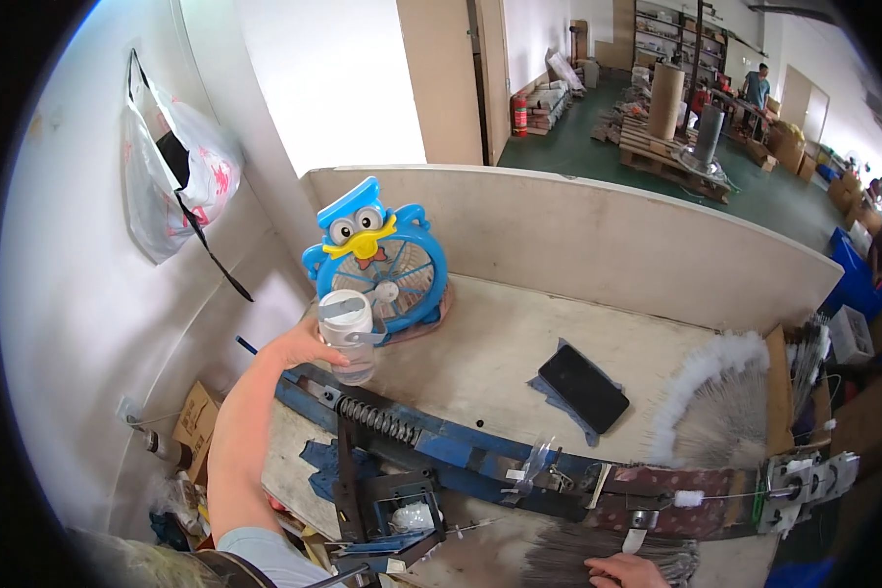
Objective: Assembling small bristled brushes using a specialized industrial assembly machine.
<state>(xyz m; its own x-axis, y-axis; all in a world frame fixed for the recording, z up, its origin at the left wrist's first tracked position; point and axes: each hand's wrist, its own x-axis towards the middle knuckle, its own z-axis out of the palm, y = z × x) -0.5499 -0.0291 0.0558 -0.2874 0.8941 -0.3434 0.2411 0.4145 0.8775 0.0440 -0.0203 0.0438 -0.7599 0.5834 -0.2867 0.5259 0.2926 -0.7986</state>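
Beside the blue bird-shaped fan (377, 263), left hand (304, 348) around clear bottle (348, 333).

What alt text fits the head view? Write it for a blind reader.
The left hand grips a clear plastic bottle beside a blue bird-shaped fan on a wooden workbench. The right hand rests on thin wires at the bottom edge, near a black phone.

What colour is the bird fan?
Blue fan with a yellow beak, clearest in the head view.

White wall (88, 294) left, green workshop floor (598, 147) beyond pale partition board (578, 235).
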